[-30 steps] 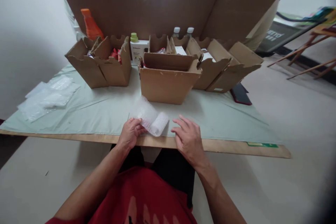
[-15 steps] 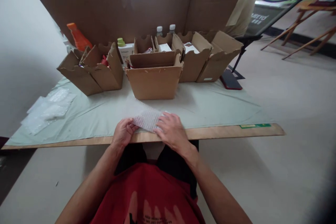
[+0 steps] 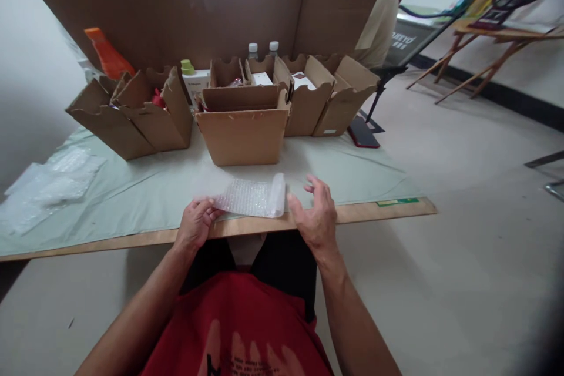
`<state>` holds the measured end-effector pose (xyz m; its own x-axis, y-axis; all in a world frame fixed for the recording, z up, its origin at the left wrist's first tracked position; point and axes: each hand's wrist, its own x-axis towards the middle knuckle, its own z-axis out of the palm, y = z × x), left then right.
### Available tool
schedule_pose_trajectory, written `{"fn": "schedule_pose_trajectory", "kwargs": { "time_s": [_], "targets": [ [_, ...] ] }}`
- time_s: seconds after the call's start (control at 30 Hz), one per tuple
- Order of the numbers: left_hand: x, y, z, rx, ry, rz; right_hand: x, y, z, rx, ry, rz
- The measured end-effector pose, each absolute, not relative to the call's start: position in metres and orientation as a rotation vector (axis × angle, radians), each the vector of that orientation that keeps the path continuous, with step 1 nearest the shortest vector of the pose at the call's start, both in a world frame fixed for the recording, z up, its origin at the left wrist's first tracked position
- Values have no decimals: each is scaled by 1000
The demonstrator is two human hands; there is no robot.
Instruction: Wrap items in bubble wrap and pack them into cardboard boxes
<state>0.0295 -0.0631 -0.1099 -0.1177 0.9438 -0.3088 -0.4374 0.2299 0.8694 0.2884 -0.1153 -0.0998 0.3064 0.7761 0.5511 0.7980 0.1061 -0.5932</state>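
Observation:
A strip of bubble wrap (image 3: 249, 195) lies near the table's front edge, its right end curled up. My left hand (image 3: 198, 220) pinches the left end of it between thumb and fingers. Just right of the curled end, my right hand (image 3: 315, 208) is raised with thumb and fingers apart, holding nothing. Behind the strip stands a cardboard box (image 3: 242, 138), its contents mostly hidden.
More bubble wrap sheets (image 3: 53, 185) are heaped at the left. Several cardboard bins, including one with a red item (image 3: 158, 98), stand along the back before a tall cardboard panel (image 3: 176, 6). A dark flat object (image 3: 363, 132) lies at the right.
My right hand has let go of the bubble wrap and moved right, its fingers spreading. The strip's right end now curls up. My left hand keeps its hold, and the view has shifted right.

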Motion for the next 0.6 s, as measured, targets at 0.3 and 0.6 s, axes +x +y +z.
{"fn": "schedule_pose_trajectory", "kwargs": {
  "time_s": [0.3,0.6],
  "targets": [
    [33,-63,-102,614,1109,1265,244,-104,-90,-1778,-1816,59],
    [35,-61,-108,638,1184,1213,220,-80,-103,-1879,-1920,78]
  ]
}}
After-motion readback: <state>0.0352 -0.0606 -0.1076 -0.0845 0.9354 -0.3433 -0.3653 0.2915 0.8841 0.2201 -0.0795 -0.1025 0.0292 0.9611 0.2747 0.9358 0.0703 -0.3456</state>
